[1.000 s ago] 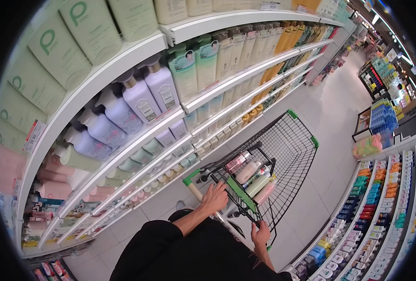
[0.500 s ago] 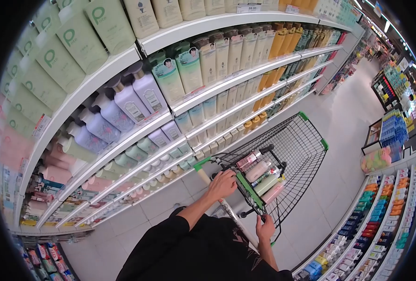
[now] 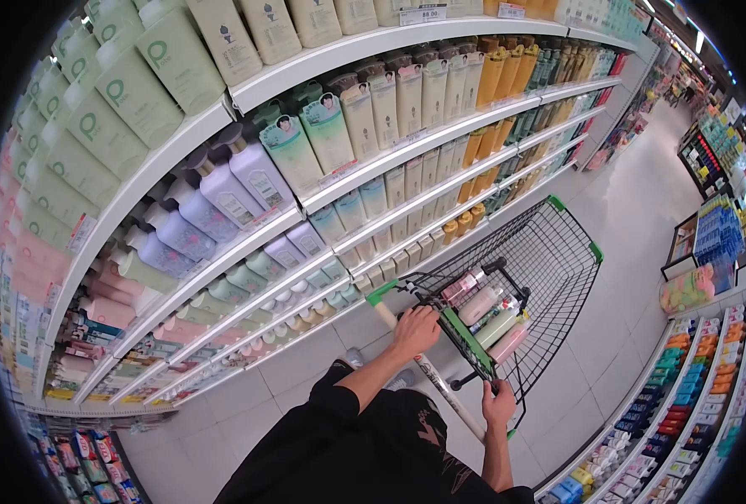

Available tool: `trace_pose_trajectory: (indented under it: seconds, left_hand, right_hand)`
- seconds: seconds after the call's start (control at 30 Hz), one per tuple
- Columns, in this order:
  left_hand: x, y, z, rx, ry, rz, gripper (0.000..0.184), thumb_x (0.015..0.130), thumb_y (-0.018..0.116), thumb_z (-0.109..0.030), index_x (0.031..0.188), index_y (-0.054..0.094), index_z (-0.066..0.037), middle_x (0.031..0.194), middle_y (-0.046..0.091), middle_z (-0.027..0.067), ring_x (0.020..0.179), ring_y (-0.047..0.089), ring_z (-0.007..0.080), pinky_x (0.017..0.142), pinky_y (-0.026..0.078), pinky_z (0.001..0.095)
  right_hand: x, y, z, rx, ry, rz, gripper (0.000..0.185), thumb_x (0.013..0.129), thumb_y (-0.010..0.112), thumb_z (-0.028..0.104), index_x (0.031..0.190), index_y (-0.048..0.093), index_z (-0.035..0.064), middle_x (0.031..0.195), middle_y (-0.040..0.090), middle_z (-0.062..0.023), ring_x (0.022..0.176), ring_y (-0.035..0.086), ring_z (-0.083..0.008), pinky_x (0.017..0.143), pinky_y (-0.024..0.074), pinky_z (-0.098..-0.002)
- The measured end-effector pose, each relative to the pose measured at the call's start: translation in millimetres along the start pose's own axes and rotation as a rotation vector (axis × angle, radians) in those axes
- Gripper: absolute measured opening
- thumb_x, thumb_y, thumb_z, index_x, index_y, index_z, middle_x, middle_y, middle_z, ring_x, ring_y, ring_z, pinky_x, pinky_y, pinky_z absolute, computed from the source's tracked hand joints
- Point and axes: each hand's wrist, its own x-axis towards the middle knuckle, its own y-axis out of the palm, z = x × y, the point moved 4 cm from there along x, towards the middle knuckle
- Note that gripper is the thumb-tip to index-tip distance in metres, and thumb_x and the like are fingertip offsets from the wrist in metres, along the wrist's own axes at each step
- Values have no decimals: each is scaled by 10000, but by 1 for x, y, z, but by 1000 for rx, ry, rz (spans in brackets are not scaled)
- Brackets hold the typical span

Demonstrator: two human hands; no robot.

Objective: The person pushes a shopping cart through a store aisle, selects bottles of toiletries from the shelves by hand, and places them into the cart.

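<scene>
A wire shopping cart (image 3: 549,294) with green trim stands in front of me in the aisle, its front pointing up and to the right. My left hand (image 3: 417,330) is closed over the cart's pale handle (image 3: 437,378), beside the green panel (image 3: 467,334). At the cart's near right corner, my right hand (image 3: 498,403) has its fingers curled on the rim, partly hidden. Several bottles lie side by side in the cart, among them a pink bottle (image 3: 509,343), a light green bottle (image 3: 497,326) and a pale bottle (image 3: 479,306).
A long white shelf (image 3: 365,172) of toiletry bottles runs along the left. Lower curved shelves (image 3: 680,378) of small boxes stand at the right. Tiled floor (image 3: 633,193) stretches ahead between them, with a blue stacked display (image 3: 717,231) on its right side.
The cart and both my hands have shifted a little to the right in view. The near shelf bottles have slid left and down. My shoes now show below the handle.
</scene>
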Motion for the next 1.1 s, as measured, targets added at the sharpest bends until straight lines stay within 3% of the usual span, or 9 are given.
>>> trace_pose_trajectory:
  seconds: [0.07, 0.27, 0.47, 0.63, 0.7, 0.73, 0.9, 1.0, 1.1]
  left_hand:
    - [1, 6, -4, 21, 0, 70, 158, 814, 603, -173, 880, 710, -75, 905, 627, 65, 952, 615, 232, 835, 446, 393]
    - [14, 15, -8, 14, -61, 201, 197, 849, 576, -191, 928, 711, -70, 942, 645, 77, 917, 647, 274, 842, 482, 424]
    - [27, 17, -18, -67, -64, 146, 168, 836, 577, -165, 847, 682, -35, 906, 649, 120, 833, 682, 323, 818, 506, 459]
    - [42, 22, -20, -73, -57, 219, 169, 839, 582, -178, 854, 683, -43, 909, 646, 115, 847, 678, 300, 824, 505, 456]
    - [49, 28, -17, -67, -71, 287, 171, 845, 581, -188, 864, 681, -52, 912, 640, 107, 869, 672, 289, 830, 503, 450]
    - [52, 30, -17, -58, -41, 287, 176, 842, 584, -192, 857, 677, -44, 904, 639, 112, 864, 674, 287, 822, 505, 444]
    - [61, 45, -19, -21, 85, 233, 172, 807, 608, -174, 819, 684, -21, 884, 653, 131, 785, 700, 280, 712, 544, 421]
    - [69, 39, -24, -68, 66, 364, 194, 813, 593, -179, 822, 677, -4, 882, 645, 157, 738, 710, 315, 642, 569, 429]
    - [72, 47, -23, -157, 84, 425, 196, 817, 585, -177, 815, 674, -2, 895, 648, 160, 758, 706, 336, 669, 567, 452]
  right_hand:
    - [3, -1, -10, 10, 0, -5, 300, 873, 695, 373, 946, 663, 84, 901, 676, -93, 816, 678, -317, 688, 511, -424]
    - [17, -10, -11, -26, 8, 32, 261, 878, 696, 327, 961, 650, 83, 932, 673, -86, 832, 679, -310, 693, 514, -419]
    - [30, -7, -23, 46, -37, -40, 244, 875, 696, 235, 999, 636, 34, 1152, 631, -143, 1014, 639, -359, 830, 529, -417]
    - [42, -7, -12, -5, -150, -90, 215, 913, 671, 239, 974, 637, 36, 1043, 651, -142, 917, 663, -300, 766, 536, -374]
    - [45, 1, -23, 36, 15, 13, 212, 923, 663, 242, 980, 636, 40, 918, 648, -126, 827, 666, -282, 721, 522, -366]
    - [48, 4, -24, 17, -19, -15, 210, 895, 672, 211, 993, 632, 30, 884, 650, -131, 778, 673, -310, 700, 525, -383]
    - [57, 12, -32, 55, -31, -29, 205, 903, 649, 208, 1002, 631, 29, 902, 644, -137, 791, 663, -325, 697, 519, -392]
    - [62, 14, -39, -24, -52, -3, 217, 917, 605, 226, 1001, 623, 27, 929, 637, -145, 842, 641, -355, 714, 504, -414]
    - [68, 12, -43, 3, -48, 23, 221, 916, 602, 228, 1003, 622, 26, 932, 634, -153, 847, 635, -364, 720, 500, -420]
